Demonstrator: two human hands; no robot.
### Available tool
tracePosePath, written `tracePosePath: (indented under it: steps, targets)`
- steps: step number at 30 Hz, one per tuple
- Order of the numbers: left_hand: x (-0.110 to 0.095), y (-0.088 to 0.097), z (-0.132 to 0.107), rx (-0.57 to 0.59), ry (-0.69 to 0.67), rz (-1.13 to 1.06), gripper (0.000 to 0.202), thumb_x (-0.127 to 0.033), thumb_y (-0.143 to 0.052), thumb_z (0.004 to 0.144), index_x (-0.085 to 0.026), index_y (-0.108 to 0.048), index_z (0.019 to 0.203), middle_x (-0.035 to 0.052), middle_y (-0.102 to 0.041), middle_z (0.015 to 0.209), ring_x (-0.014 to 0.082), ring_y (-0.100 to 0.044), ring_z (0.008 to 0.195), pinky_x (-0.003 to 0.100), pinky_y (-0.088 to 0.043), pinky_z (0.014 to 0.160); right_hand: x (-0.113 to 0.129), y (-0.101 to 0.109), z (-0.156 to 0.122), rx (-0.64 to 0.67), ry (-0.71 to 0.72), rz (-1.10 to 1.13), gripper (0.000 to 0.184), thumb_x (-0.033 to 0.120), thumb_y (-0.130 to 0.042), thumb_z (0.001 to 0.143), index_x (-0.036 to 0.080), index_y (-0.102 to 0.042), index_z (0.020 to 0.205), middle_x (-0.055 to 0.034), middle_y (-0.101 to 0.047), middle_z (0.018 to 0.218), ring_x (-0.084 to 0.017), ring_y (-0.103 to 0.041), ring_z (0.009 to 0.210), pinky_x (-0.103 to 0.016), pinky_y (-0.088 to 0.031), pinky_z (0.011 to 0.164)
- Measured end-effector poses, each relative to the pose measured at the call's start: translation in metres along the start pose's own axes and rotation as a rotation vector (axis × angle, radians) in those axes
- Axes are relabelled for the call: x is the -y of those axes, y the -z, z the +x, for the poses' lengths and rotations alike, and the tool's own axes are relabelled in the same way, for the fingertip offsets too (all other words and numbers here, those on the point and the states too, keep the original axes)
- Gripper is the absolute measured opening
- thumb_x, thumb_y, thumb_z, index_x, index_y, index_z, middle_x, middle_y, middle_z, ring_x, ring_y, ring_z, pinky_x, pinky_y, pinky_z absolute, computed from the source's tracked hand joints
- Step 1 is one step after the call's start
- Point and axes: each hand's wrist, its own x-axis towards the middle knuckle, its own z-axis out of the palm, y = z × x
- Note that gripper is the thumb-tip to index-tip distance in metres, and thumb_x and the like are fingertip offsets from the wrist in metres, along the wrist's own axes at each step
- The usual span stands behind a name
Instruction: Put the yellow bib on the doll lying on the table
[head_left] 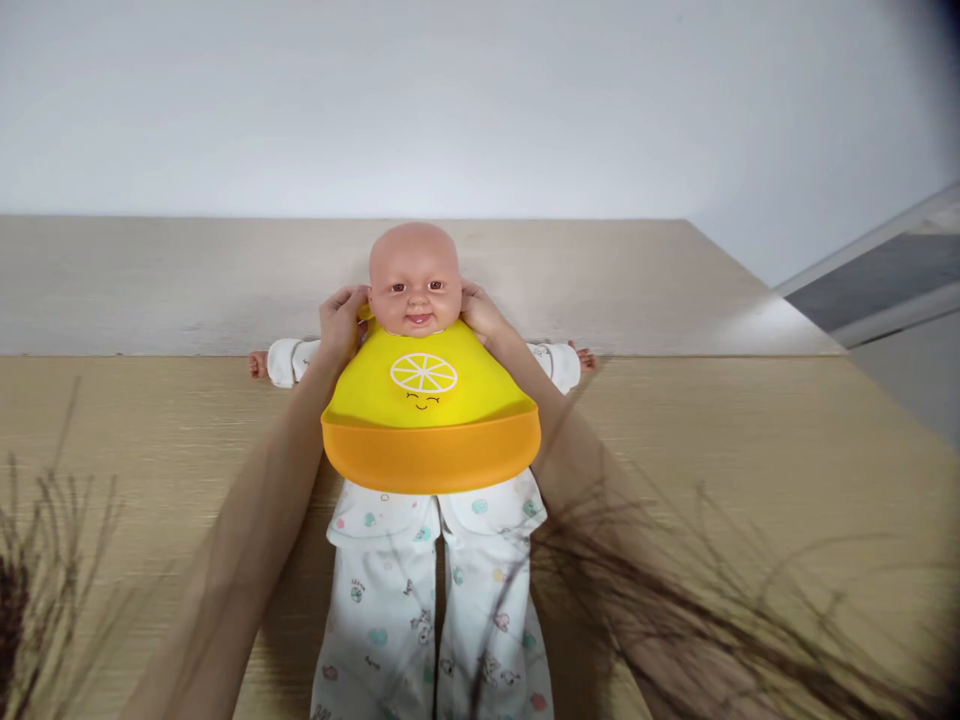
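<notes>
A baby doll (414,260) in white patterned clothes (382,600) lies on its back with its arms stretched out. Over its chest is a yellow silicone bib (360,385) with a lemon-slice print and an orange catch pocket (431,458). My left hand (343,318) is closed at the left side of the doll's neck, where a bit of yellow strap shows by the fingers. On the opposite side, my right hand (481,310) reaches behind the doll's head and neck. Its fingertips are hidden there, so what they hold does not show.
The doll rests on a light wooden table (187,480) that meets a white wall (337,100) at the back. A seam crosses the tabletop. Dark strands of hair (675,590) hang across the lower corners of the view.
</notes>
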Motion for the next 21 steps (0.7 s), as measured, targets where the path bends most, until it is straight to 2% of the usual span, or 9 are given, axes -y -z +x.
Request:
tracePosePath:
  steps: [5,11,15,21]
  targets:
    - [0.006,0.004,0.005,0.0,-0.022,-0.021,0.022,-0.012,-0.081,0.061,-0.016,-0.067,0.077,-0.0023,-0.062,0.06,0.0101,-0.058,0.055,0.021,-0.047,0.056,0.005,-0.007,-0.005,-0.011,-0.021,0.015,0.033,0.036,-0.083,0.071,0.021,-0.071,0.098,-0.0066,-0.076,0.108,-0.032,-0.069,0.114,-0.05,-0.055,0.104]
    - [0.008,0.013,0.01,0.14,0.059,0.013,0.023,-0.022,-0.084,0.063,-0.015,-0.071,0.081,0.0011,-0.067,0.065,0.0145,-0.066,0.061,0.022,-0.051,0.056,0.006,-0.006,-0.005,0.018,-0.019,0.047,0.034,0.035,-0.083,0.07,0.022,-0.073,0.1,-0.0044,-0.076,0.11,-0.03,-0.07,0.112,-0.047,-0.056,0.102]
    - [0.009,0.016,0.011,0.143,0.078,0.016,0.027,-0.021,-0.085,0.061,-0.016,-0.072,0.084,0.0014,-0.071,0.07,0.0155,-0.069,0.067,0.022,-0.051,0.059,0.008,-0.006,-0.008,0.054,0.019,0.059,0.033,0.027,-0.084,0.068,0.02,-0.074,0.099,-0.0043,-0.077,0.11,-0.027,-0.07,0.108,-0.043,-0.056,0.103]
    - [0.009,0.016,0.009,0.109,0.082,-0.041,0.041,-0.017,-0.087,0.057,-0.015,-0.072,0.095,0.0028,-0.075,0.076,0.0174,-0.071,0.07,0.025,-0.053,0.064,0.013,-0.014,-0.012,-0.035,0.022,0.052,0.035,0.031,-0.087,0.064,0.021,-0.074,0.094,-0.0048,-0.077,0.106,-0.028,-0.072,0.102,-0.045,-0.058,0.099]
